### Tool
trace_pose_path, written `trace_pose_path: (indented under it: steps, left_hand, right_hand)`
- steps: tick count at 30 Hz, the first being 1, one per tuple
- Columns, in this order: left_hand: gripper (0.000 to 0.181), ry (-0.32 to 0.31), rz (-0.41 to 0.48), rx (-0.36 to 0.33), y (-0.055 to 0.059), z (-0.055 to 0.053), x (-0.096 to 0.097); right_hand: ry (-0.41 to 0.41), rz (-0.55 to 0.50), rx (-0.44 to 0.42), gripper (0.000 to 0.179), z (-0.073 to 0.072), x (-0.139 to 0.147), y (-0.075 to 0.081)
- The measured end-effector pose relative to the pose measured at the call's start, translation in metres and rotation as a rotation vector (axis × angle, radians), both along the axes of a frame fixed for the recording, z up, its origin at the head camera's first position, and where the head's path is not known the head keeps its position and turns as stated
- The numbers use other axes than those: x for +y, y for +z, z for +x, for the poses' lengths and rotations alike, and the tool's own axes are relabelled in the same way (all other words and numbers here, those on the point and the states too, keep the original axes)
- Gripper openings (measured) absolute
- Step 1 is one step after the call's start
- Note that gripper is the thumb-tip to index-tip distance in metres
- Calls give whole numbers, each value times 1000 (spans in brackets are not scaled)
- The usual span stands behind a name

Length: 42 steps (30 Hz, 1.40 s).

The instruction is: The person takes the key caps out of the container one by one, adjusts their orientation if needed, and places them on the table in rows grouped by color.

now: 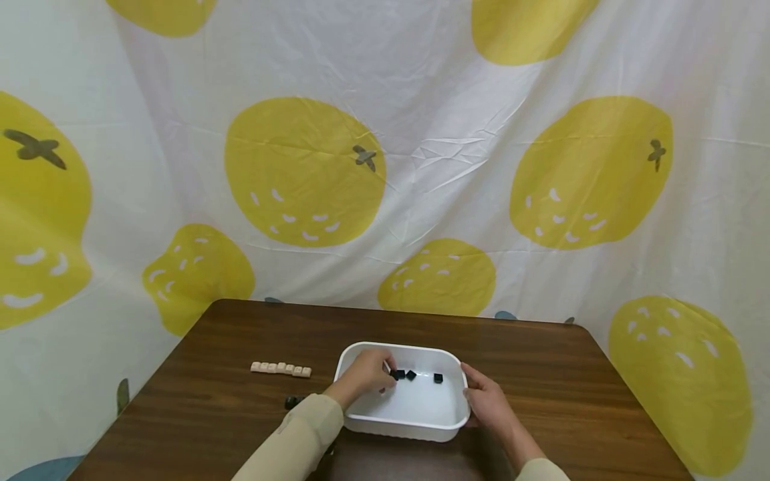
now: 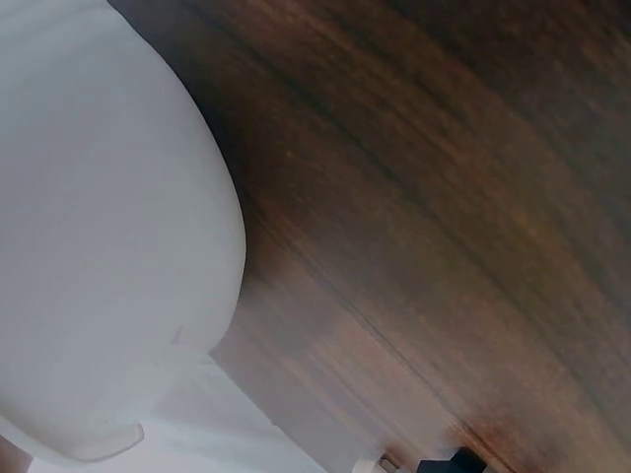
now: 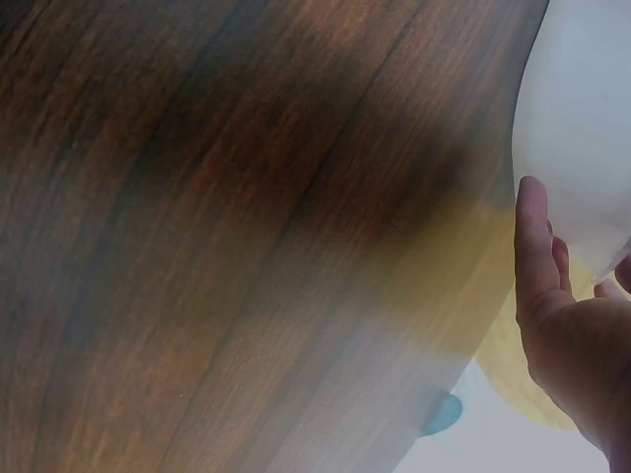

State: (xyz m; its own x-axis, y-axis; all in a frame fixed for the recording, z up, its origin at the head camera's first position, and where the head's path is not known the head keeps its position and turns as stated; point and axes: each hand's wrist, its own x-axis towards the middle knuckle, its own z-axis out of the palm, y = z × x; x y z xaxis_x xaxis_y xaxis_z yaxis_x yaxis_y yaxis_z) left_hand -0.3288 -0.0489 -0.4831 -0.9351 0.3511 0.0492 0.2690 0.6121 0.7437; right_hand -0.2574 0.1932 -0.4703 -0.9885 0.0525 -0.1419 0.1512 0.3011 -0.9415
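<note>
A white plastic tray (image 1: 415, 431) stands tilted or flat on the table, I cannot tell which, in front of me. My left hand (image 1: 365, 373) reaches over its left side, thumb and fingertips pinching a small black keycap (image 1: 394, 375) inside. Just right of those fingers lie more black keycaps (image 1: 412, 375), and a single one (image 1: 438, 378) sits apart near the tray's right side. My right hand (image 1: 490, 403) grips the right wall, thumb at the rim; in the right wrist view its fingers (image 3: 533, 236) lie along the outside. The left wrist view does not show the left fingers.
On the brown wooden table (image 1: 559, 394), a row of cream keycaps (image 1: 281, 368) lies left of the tray. Dark pieces (image 1: 293, 402) lie nearer, partly behind my left sleeve (image 1: 301, 434). A lemon-patterned cloth (image 1: 433, 187) hangs behind the table's far edge.
</note>
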Motion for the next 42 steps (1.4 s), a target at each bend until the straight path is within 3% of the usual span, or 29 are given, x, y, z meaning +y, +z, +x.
trace_pose_path:
  steps: [9, 26, 30, 36, 42]
  left_hand:
    - [19, -6, 101, 37, -1, -1, -3]
    - [9, 46, 114, -19, 7, 4, -6]
    - [10, 22, 133, 1, 5, 3, -8]
    - [28, -33, 154, 74, 3, 2, -12]
    - [18, -64, 159, 105, 4, 3, -18]
  right_hand:
    - [0, 13, -11, 53, 0, 0, 2]
    - [4, 30, -14, 53, 0, 0, 1]
    - [3, 24, -10, 53, 0, 0, 1]
    - [0, 22, -4, 53, 0, 0, 0]
    - [2, 14, 5, 52, 0, -1, 0]
